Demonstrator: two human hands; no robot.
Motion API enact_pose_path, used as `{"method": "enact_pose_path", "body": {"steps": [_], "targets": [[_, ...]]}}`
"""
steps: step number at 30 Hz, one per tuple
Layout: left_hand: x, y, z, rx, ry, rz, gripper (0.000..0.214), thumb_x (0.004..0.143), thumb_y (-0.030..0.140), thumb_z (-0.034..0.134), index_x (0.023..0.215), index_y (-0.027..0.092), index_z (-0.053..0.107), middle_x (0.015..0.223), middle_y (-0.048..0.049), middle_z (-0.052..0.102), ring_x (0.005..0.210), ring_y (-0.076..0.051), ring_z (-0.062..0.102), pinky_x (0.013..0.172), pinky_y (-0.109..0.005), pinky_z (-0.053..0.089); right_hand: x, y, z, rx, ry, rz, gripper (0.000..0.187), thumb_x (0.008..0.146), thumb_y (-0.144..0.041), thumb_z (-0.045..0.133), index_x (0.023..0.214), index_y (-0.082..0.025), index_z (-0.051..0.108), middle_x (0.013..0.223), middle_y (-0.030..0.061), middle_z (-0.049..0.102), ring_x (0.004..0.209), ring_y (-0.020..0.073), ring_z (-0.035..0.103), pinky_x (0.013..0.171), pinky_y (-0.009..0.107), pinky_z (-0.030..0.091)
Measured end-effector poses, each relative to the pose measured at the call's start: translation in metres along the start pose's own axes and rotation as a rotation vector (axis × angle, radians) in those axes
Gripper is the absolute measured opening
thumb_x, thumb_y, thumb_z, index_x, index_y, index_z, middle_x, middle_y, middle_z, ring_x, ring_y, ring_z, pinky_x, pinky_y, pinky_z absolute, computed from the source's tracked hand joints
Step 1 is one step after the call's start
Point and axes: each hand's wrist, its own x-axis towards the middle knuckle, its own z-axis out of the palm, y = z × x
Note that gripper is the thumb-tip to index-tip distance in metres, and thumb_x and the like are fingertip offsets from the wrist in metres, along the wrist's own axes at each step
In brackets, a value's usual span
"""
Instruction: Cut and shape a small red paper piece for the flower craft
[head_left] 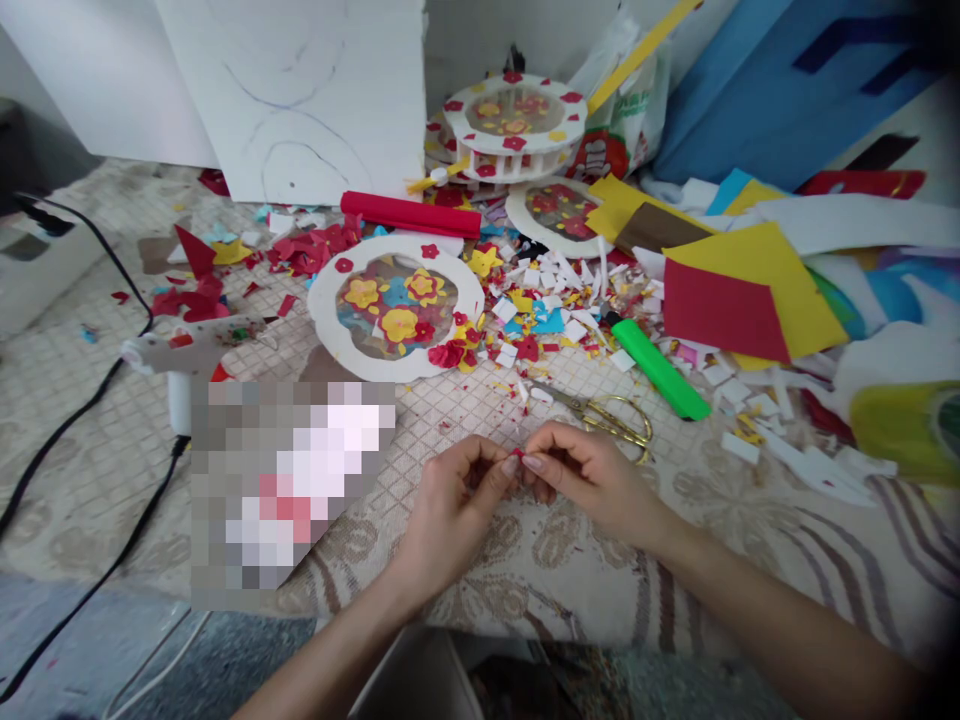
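Fingers of the left hand [456, 500] and right hand [596, 482] pinch a tiny red piece [517, 454] just below frame centre, its outline mostly covered. Pixelated object [315, 470], lower left: unidentifiable. Yellow item [900, 432], right edge: cut off, blurred.

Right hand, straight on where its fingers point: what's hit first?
Likely the left hand: its fingertips face those of the right hand, with a small red piece between them; exact depth is unclear.
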Motion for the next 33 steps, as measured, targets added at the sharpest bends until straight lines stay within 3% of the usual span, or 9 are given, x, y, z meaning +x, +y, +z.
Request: {"method": "enact_pose_path", "body": {"steps": [9,12,17,22,25,28,33], "targets": [[-0.003,0.000,0.000,0.002,0.013,0.033,0.022,0.088,0.033,0.048,0.080,0.017,0.061,0.073,-0.0014,0.063,0.068,-0.012,0.057,0.064,-0.023,0.045,-0.001,0.004,0.000,0.024,-0.009,0.006,0.018,0.091,-0.033,0.049,0.083,-0.018,0.055,0.069,-0.0008,0.056,0.059,0.0094,0.054,0.055,0.022,0.044],[-0.014,0.000,-0.008,0.126,0.079,0.076,0.016,0.088,0.029,0.049,0.090,0.019,0.062,0.081,-0.0016,0.066,0.075,-0.013,0.060,0.069,-0.025,0.046,-0.001,0.005,0.000,0.028,0.010,0.017,0.018,0.090,-0.033,0.049,0.082,-0.017,0.054,0.069,-0.0004,0.056,0.059,0.0093,0.054,0.055,0.022,0.044],[-0.051,-0.004,-0.043,0.469,0.277,0.188,0.012,0.084,0.027,0.055,0.094,0.024,0.060,0.084,0.0001,0.066,0.077,-0.014,0.061,0.069,-0.026,0.048,-0.002,0.005,-0.001,0.070,0.044,0.030,0.016,0.089,-0.031,0.051,0.080,-0.017,0.052,0.069,-0.0007,0.056,0.057,0.0079,0.053,0.055,0.021,0.044],[-0.085,-0.008,-0.088,0.812,0.529,0.037,0.029,0.079,0.046,0.055,0.103,0.029,0.058,0.098,-0.0027,0.064,0.086,-0.024,0.062,0.063,-0.034,0.052,-0.002,0.005,0.001,0.142,0.043,0.045,0.015,0.088,-0.030,0.052,0.079,-0.018,0.052,0.071,-0.0007,0.057,0.057,0.0071,0.053,0.055,0.020,0.046],[-0.092,-0.015,-0.107,0.920,0.673,-0.027,0.051,0.078,0.052,0.052,0.123,0.029,0.046,0.120,-0.0070,0.056,0.107,-0.035,0.056,0.080,-0.051,0.050,-0.001,0.006,0.003,0.153,0.049,0.045,0.015,0.088,-0.030,0.053,0.079,-0.017,0.053,0.070,-0.0009,0.057,0.057,0.0070,0.053,0.054,0.020,0.046],[-0.092,-0.026,-0.118,0.976,0.635,-0.033,0.068,0.076,0.054,0.053,0.135,0.025,0.034,0.132,-0.0129,0.047,0.118,-0.041,0.047,0.094,-0.061,0.040,0.000,0.006,0.003,0.161,0.050,0.044,0.015,0.088,-0.029,0.053,0.078,-0.017,0.053,0.069,-0.0011,0.057,0.056,0.0069,0.053,0.054,0.020,0.045],[-0.086,-0.045,-0.125,1.039,0.503,0.057,0.079,0.076,0.051,0.056,0.141,0.019,0.024,0.133,-0.0202,0.046,0.121,-0.041,0.045,0.097,-0.060,0.039,0.001,0.006,0.002,0.168,0.053,0.047,0.015,0.088,-0.029,0.053,0.078,-0.017,0.053,0.069,-0.0014,0.056,0.056,0.0067,0.052,0.054,0.020,0.045]]}}
